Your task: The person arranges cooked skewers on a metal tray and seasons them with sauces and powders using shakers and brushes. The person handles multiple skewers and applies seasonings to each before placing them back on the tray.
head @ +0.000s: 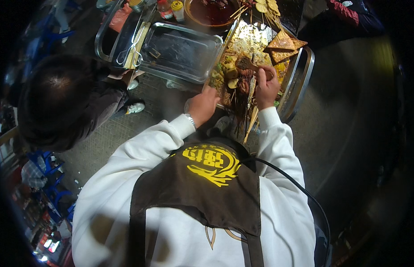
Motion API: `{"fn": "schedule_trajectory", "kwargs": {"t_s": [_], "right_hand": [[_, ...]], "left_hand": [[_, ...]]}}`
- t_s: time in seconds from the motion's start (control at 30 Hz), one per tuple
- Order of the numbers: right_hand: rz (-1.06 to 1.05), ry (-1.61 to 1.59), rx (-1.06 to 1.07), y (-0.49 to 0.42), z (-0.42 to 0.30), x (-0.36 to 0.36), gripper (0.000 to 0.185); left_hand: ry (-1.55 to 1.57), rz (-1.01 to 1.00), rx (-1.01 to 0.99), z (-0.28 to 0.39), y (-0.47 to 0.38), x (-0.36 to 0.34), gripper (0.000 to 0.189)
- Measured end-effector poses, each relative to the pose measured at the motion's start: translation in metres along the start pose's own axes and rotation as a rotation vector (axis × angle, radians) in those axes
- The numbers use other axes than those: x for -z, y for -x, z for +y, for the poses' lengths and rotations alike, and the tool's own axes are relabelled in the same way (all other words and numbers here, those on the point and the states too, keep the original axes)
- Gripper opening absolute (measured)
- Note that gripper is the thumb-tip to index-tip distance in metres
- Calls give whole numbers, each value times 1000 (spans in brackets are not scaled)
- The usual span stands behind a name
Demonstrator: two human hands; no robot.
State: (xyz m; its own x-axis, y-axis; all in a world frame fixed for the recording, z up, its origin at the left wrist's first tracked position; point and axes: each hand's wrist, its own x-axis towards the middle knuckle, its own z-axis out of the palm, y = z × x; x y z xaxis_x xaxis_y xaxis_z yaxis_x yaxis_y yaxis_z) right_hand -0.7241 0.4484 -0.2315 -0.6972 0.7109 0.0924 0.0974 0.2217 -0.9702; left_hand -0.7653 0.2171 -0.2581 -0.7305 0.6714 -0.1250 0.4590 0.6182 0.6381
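Observation:
A metal tray (231, 33) of cooked food and skewers lies in front of me. Above it, my right hand (267, 89) grips a brown spoon or brush (245, 62), its broad end over the food. My left hand (203, 105) is at the tray's near left corner with bent fingers; whether it grips the rim is not clear. Between my hands are potato slices (231, 73), dark skewered meat (243, 86) and leafy vegetables (216, 75). Bare bamboo skewer ends (251, 122) stick out over the near edge.
Left of the food stands a second metal tray (183, 50), with scissor tongs (131, 55) beside it. Behind are a bowl of red sauce (212, 12) and a yellow-lidded jar (177, 10). Flat brown squares (282, 45) overlap the right rim. A person (70, 100) stands close at left.

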Motion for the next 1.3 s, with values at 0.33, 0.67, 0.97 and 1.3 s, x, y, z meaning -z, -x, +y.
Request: {"fn": "schedule_trajectory", "kwargs": {"t_s": [0.33,0.67,0.97,1.3], "right_hand": [[151,-30,-107,51,0,51,15],[161,-7,-93,61,11,66,17],[126,-39,-74,65,9,77,17],[126,-68,-70,61,-4,71,17]], "left_hand": [[-251,-162,-67,25,-44,-65,28],[-288,-290,97,39,-63,-59,27],[-224,-107,156,22,-53,-46,25],[477,-116,443,-1,-50,-60,27]]}}
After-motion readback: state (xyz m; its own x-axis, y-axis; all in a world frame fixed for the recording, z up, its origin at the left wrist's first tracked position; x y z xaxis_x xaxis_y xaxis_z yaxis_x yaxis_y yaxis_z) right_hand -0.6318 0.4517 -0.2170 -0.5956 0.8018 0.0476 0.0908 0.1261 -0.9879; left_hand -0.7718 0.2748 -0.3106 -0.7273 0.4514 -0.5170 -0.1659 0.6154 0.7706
